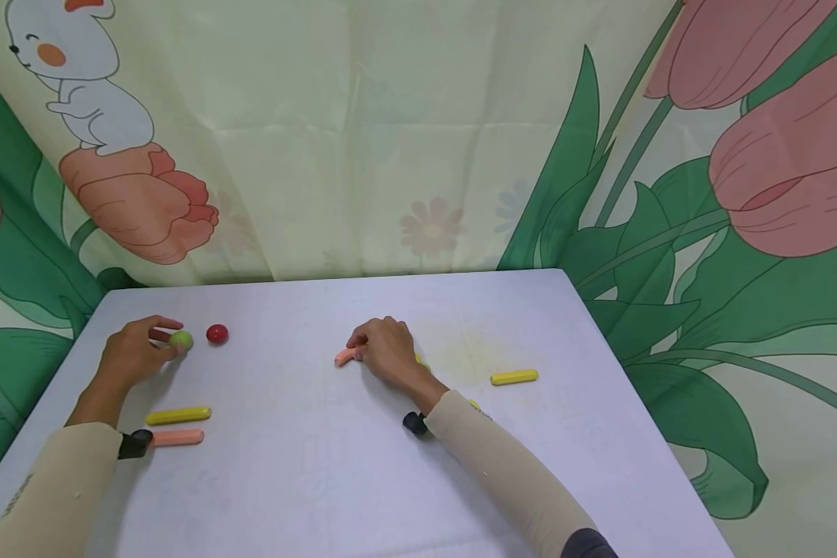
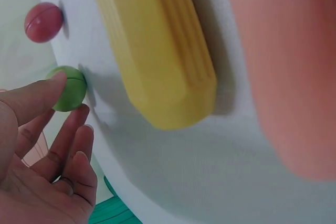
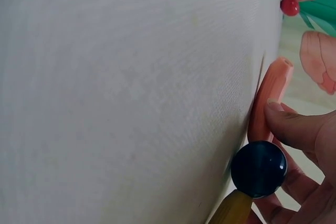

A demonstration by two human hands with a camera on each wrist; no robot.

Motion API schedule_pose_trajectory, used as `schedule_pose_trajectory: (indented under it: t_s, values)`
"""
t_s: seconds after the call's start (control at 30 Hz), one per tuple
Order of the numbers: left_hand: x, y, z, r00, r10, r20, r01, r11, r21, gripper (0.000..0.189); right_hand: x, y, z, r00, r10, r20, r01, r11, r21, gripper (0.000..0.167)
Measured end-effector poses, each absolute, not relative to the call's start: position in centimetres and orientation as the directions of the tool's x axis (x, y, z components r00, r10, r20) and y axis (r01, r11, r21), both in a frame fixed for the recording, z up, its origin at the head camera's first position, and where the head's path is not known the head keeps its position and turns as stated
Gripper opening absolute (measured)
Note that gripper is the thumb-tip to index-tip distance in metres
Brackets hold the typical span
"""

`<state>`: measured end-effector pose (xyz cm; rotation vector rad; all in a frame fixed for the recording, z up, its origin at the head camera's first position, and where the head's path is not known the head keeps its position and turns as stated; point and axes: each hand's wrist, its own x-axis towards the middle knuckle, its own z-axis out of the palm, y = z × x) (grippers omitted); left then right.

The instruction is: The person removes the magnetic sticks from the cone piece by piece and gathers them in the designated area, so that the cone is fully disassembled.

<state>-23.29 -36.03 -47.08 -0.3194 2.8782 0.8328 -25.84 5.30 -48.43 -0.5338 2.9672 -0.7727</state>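
My left hand (image 1: 134,350) is at the table's far left, pinching a small green ball (image 1: 183,341) with its thumb in front and a finger behind. A shiny red ball (image 1: 217,334) lies just right of it. Near the middle, my right hand (image 1: 394,354) pinches a curved pink stick (image 3: 271,90), its thumb on the side. In the right wrist view, a glossy dark blue ball (image 3: 259,169) sits at the stick's near end, and a yellow piece (image 3: 233,208) lies below that ball. From the head, my right hand hides the blue ball.
A yellow stick (image 1: 178,416) and a straight pink stick (image 1: 179,438) lie side by side near my left wrist. Another yellow stick (image 1: 514,377) rests on the right of the white table (image 1: 307,480). A printed curtain (image 1: 390,155) hangs behind.
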Motion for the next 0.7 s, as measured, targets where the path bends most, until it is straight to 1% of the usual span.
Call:
schedule_pose_trajectory:
  t_s: [0.3, 0.7]
  values:
    - [-23.62, -35.99, -47.35, -0.977, -0.145, -0.154, -0.204, 0.838, 0.506, 0.046, -25.72, 5.28, -48.36, -0.941, -0.335, 0.055, -0.319, 0.815, -0.485, 0.015]
    - [-24.11, -35.17, -46.97, -0.972, -0.160, -0.171, -0.227, 0.821, 0.523, 0.046, -25.71, 5.28, -48.44, -0.942, -0.333, 0.054, -0.317, 0.820, -0.476, 0.016]
